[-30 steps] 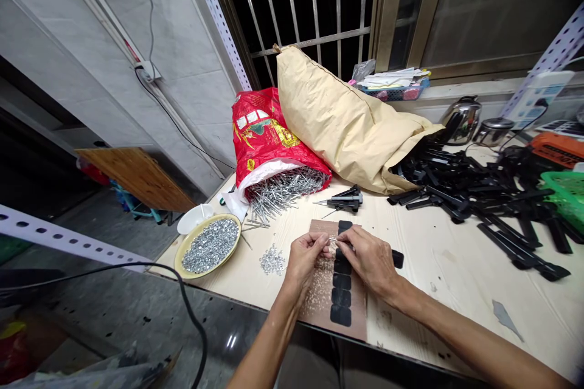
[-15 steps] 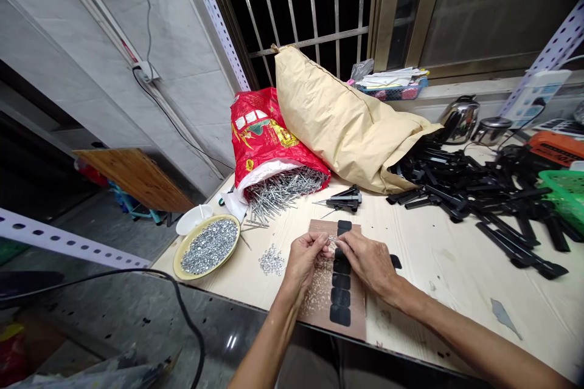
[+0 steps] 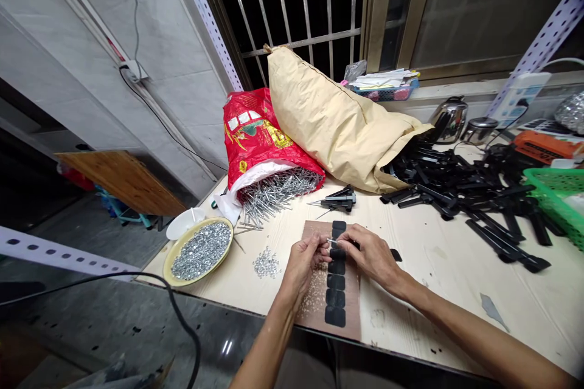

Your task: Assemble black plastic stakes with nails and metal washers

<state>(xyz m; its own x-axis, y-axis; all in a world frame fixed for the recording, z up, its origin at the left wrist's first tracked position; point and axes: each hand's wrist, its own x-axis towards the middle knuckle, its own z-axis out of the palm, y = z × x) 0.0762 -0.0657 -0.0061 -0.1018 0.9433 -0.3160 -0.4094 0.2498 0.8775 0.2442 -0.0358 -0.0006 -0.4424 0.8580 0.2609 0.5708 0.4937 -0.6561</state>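
My left hand (image 3: 302, 262) is closed in a pinch, with a thin silvery metal pin (image 3: 334, 241) showing at its fingertips. The other end of the pin meets the pinched thumb and fingers of my right hand (image 3: 371, 255). Both hands are over a brown board (image 3: 314, 316), which bears a row of black rounded-square pads (image 3: 336, 282) and pale crumbs. Left of the board lies a small pile of shiny metal pieces (image 3: 267, 262). Whether my left fingers also hold a small piece is hidden.
A yellow bowl (image 3: 168, 267) of small metal pieces stands at the left edge. Behind it, long metal pins (image 3: 269, 194) spill from a red bag (image 3: 255, 127). Black plastic parts (image 3: 456, 188) spread from a paper sack (image 3: 337, 121) toward a green basket (image 3: 552, 194).
The view has shifted slightly, so the table's things appear farther left. The pin between my fingertips shows more plainly. Both hands remain over the board.
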